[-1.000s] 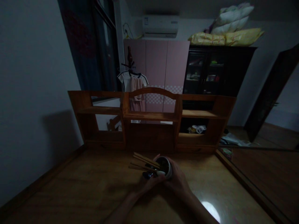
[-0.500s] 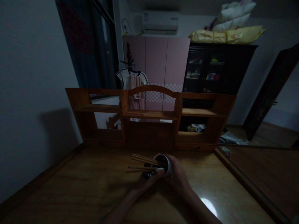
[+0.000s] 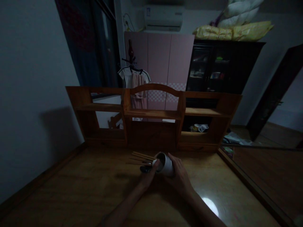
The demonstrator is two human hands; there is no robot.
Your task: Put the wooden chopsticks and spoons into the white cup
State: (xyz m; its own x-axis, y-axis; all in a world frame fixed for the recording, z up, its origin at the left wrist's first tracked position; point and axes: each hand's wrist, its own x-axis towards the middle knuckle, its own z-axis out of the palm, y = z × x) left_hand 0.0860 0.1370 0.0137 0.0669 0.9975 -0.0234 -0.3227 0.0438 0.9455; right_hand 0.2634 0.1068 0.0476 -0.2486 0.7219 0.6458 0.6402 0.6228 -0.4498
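Note:
A white cup [image 3: 165, 164] lies tipped on its side over the wooden desk [image 3: 90, 189], its mouth facing left. My right hand [image 3: 180, 179] grips the cup from the right. Several wooden sticks [image 3: 139, 156] poke out of the mouth toward the left, nearly level with the desk. My left hand [image 3: 148, 178] rests at the cup's mouth, fingers on the rim and the ends of the sticks. A small dark object [image 3: 145, 169] lies on the desk just below the sticks. The room is dim, so fine detail is lost.
A wooden shelf unit [image 3: 153, 115] stands along the desk's back edge, close behind the cup. A grey wall runs along the left. A raised edge [image 3: 248, 186] borders the desk on the right. A lamp glare [image 3: 209, 205] shines on the desk near my right forearm.
The cup has been tipped further over to the left, so its white side now shows and the sticks lie flatter. Both hands stayed on it.

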